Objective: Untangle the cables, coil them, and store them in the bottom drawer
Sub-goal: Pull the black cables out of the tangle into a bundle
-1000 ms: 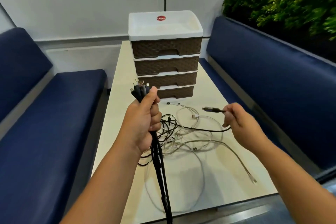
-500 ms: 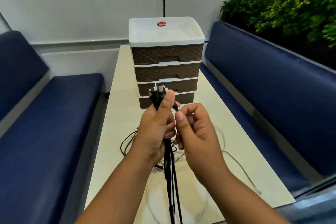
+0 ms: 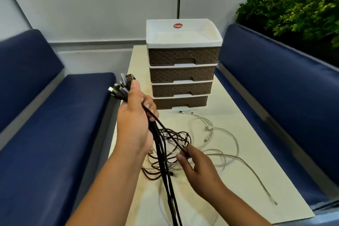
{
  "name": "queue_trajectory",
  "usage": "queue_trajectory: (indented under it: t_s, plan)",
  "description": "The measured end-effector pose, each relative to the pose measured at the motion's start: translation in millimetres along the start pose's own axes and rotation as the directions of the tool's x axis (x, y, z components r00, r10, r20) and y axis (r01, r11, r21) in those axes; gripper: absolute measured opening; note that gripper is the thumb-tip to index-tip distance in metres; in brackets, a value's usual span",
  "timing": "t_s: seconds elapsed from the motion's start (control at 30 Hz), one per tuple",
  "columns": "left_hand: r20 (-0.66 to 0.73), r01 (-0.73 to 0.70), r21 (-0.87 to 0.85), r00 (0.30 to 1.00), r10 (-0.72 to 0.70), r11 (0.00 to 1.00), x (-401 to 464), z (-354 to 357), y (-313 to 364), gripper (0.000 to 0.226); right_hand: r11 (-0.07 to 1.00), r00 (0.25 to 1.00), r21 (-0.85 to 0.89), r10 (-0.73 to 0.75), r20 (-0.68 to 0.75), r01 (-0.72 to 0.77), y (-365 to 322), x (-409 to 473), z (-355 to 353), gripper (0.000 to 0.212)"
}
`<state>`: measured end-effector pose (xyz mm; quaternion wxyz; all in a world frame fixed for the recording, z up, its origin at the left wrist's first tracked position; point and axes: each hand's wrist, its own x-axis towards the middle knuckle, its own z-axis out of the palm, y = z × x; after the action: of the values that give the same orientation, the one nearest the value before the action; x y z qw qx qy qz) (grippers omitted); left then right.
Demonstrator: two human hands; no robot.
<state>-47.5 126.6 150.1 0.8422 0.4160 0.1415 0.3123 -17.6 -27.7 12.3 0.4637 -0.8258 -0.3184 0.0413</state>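
My left hand (image 3: 134,124) grips a bundle of black cables (image 3: 161,154) below their plug ends (image 3: 122,86), which stick up past my thumb. The cables hang down over the table's front edge. My right hand (image 3: 200,168) pinches one black cable from that bundle, low and to the right, over a black tangle (image 3: 176,137) lying on the table. White cables (image 3: 220,145) sprawl loose to the right. The brown drawer unit (image 3: 183,71) stands behind; its bottom drawer (image 3: 180,102) is shut.
The cream table (image 3: 247,134) is narrow, with blue benches on the left (image 3: 55,124) and right (image 3: 284,97). Green plants (image 3: 297,5) stand behind the right bench. A white tray top (image 3: 181,33) caps the drawer unit.
My right hand left the plug ends beside my left hand and slid down a black cable to a point over the tangle. My left hand swung left with the bundle.
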Motion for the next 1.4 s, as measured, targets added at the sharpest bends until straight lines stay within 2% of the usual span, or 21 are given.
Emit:
queue_trajectory:
  t_s: [0.13, 0.23, 0.3, 0.4, 0.5, 0.63, 0.77, 0.83, 0.9, 0.93, 1.03, 1.1, 1.2, 1.27, 1.33, 1.4]
  plan:
    - [0.003, 0.007, -0.063, 1.0, -0.007, 0.998, 5, -5, 13, 0.041, 0.973, 0.999, -0.225, -0.046, 0.0, 0.045, 45, 23, 7, 0.017]
    - [0.07, 0.074, -0.087, 0.995, -0.068, 0.993, 4, -11, 22, 0.043, 0.935, 0.997, -0.355, -0.003, -0.075, -0.023, 64, 42, -1, 0.014]
    - [0.1, 0.093, -0.106, 0.992, -0.082, 0.99, 5, -15, 26, 0.042, 0.913, 0.996, -0.4, 0.05, -0.071, -0.075, 65, 54, -11, 0.017]
    - [0.091, 0.12, -0.101, 0.99, -0.111, 0.988, 11, -24, 28, 0.041, 0.952, 0.982, -0.239, 0.18, -0.061, -0.189, 51, 76, -31, 0.025]
    - [0.082, 0.136, -0.075, 0.988, -0.13, 0.988, 16, -32, 29, 0.036, 0.975, 0.959, -0.046, 0.205, -0.195, -0.218, 23, 99, -57, 0.02]
    - [0.069, 0.107, 0.018, 0.992, -0.108, 0.994, 19, -36, 25, 0.035, 0.996, 0.95, -0.019, 0.074, -0.304, -0.084, -28, 127, -94, 0.021]
    - [0.056, 0.155, 0.084, 0.986, -0.16, 0.984, 24, -33, 18, 0.038, 0.992, 0.933, 0.058, -0.087, -0.349, 0.114, -82, 128, -114, 0.017]
    - [0.078, 0.162, 0.119, 0.982, -0.172, 0.98, 25, -29, 14, 0.031, 0.972, 0.915, 0.058, -0.192, -0.355, 0.226, -104, 123, -117, 0.019]
    - [0.124, 0.154, 0.168, 0.977, -0.176, 0.974, 26, -23, 9, 0.012, 0.94, 0.878, -0.008, -0.322, -0.354, 0.342, -122, 117, -116, 0.021]
    - [0.153, 0.162, 0.196, 0.969, -0.194, 0.967, 27, -20, 6, 0.011, 0.924, 0.861, -0.031, -0.368, -0.352, 0.382, -129, 115, -115, 0.021]
    - [0.23, 0.217, 0.306, 0.928, -0.294, 0.927, 27, -13, -5, 0.021, 0.889, 0.834, -0.021, -0.437, -0.336, 0.457, -145, 111, -110, 0.021]
    - [0.252, 0.236, 0.384, 0.903, -0.347, 0.893, 25, -7, -13, 0.014, 0.868, 0.825, 0.003, -0.471, -0.312, 0.497, -151, 109, -108, 0.021]
    - [0.233, 0.219, 0.398, 0.915, -0.329, 0.891, 26, -3, -20, 0.02, 0.836, 0.827, 0.139, -0.474, -0.301, 0.53, -149, 106, -105, 0.022]
    - [0.237, 0.197, 0.371, 0.925, -0.297, 0.908, 28, -1, -18, 0.024, 0.826, 0.873, 0.315, -0.378, -0.307, 0.468, -134, 106, -99, 0.029]
    - [0.272, 0.173, 0.342, 0.923, -0.274, 0.923, 29, 1, -11, 0.023, 0.853, 0.951, 0.436, -0.197, -0.239, 0.286, -106, 108, -83, 0.036]
    - [0.325, 0.138, 0.327, 0.912, -0.249, 0.935, 29, 6, 1, 0.022, 0.935, 0.998, 0.349, -0.039, -0.057, 0.057, -69, 110, -62, 0.034]
